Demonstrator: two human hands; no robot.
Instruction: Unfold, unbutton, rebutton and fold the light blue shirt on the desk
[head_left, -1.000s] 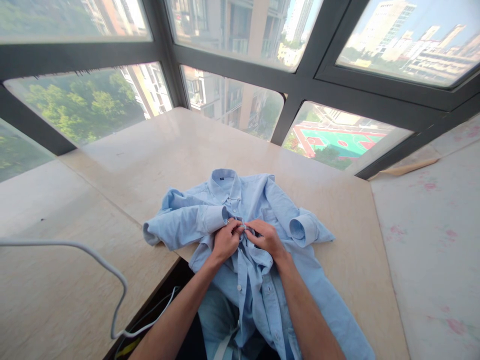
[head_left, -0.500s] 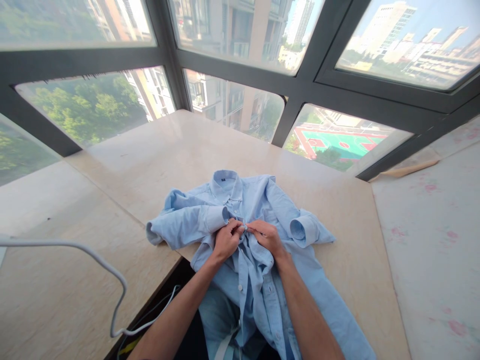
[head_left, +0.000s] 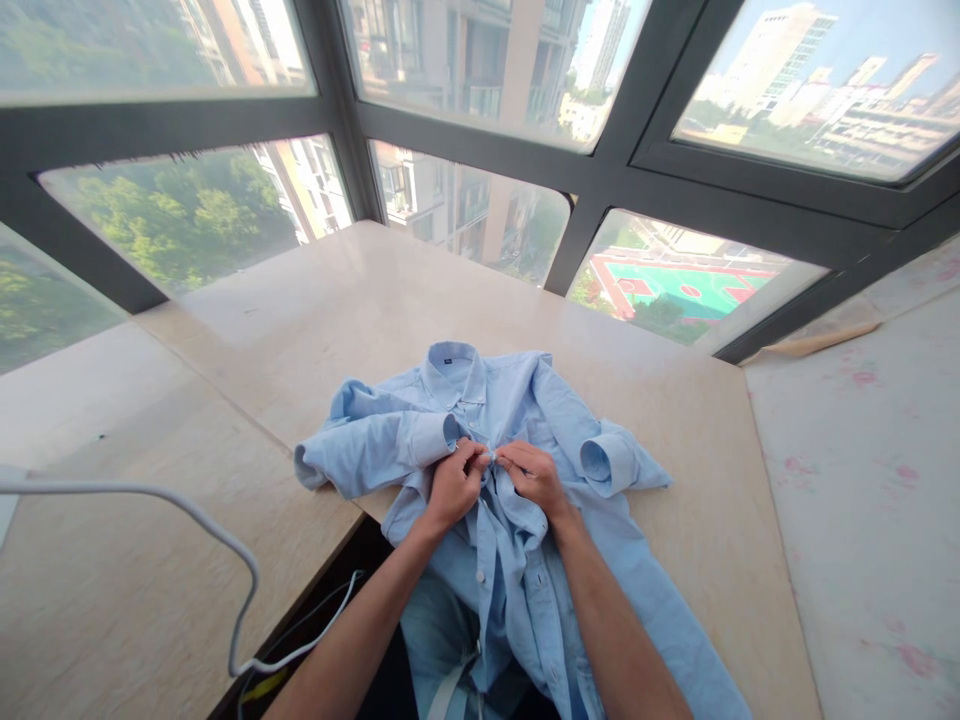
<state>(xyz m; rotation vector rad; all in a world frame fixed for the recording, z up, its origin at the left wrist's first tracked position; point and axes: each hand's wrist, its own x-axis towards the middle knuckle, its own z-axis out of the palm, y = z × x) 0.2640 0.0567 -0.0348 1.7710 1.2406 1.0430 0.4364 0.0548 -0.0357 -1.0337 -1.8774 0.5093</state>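
A light blue button-up shirt [head_left: 525,400] lies front-up on a beige marble sill [head_left: 360,310], collar toward the window and hem hanging over the near edge. Both sleeves are bent across the chest area, cuffs rolled. My left hand [head_left: 452,487] and my right hand [head_left: 534,477] meet at the shirt's front placket just below the collar. Each hand pinches the fabric edge, fingertips closed around a small white button [head_left: 493,457] between them. Lower buttons on the placket show undone.
A white cable [head_left: 187,520] loops over the left part of the sill and drops off its edge. A floral-patterned pale surface [head_left: 862,480] lies at the right. Dark-framed windows [head_left: 592,190] rise right behind the sill. A dark gap opens below the sill's near edge.
My hands stay pinched at the same button; fingers shift only slightly. The view has drifted a little, nothing else moved.
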